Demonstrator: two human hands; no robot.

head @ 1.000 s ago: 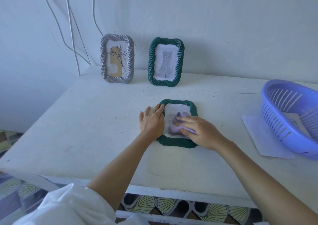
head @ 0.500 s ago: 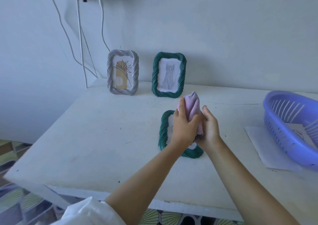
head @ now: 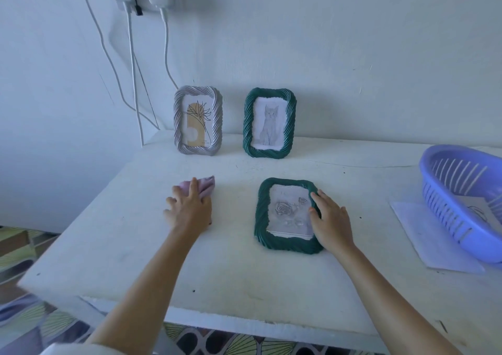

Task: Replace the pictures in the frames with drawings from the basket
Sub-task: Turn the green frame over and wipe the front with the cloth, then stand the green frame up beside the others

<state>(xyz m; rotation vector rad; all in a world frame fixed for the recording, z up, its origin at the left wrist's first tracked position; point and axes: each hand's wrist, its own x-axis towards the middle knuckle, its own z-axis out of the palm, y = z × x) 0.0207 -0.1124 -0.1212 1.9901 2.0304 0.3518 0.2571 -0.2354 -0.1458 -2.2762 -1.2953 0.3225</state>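
Note:
A green twisted frame [head: 264, 213] lies flat on the white table [head: 244, 273] with a rose drawing behind its glass. My right hand [head: 330, 218] grips its right edge, fingers curled over the rim. My left hand [head: 190, 208] rests on the table to the left, pressing a pink cloth [head: 206, 184] down under its fingertips. Against the wall stand a grey frame [head: 198, 119] with a plant print and a second green frame [head: 269, 122] with a cat drawing. The purple basket [head: 448, 191] at the right holds a drawing [head: 478, 212].
A white sheet of paper [head: 423, 235] lies under the basket at the right. Chargers and white cables [head: 133, 55] hang on the wall at the back left. The table's front edge is close to me, with patterned floor below.
Both hands lifted the pink cloth off the flat frame. My left hand then carried it left and set it on the table, while my right hand came down on the frame's right edge.

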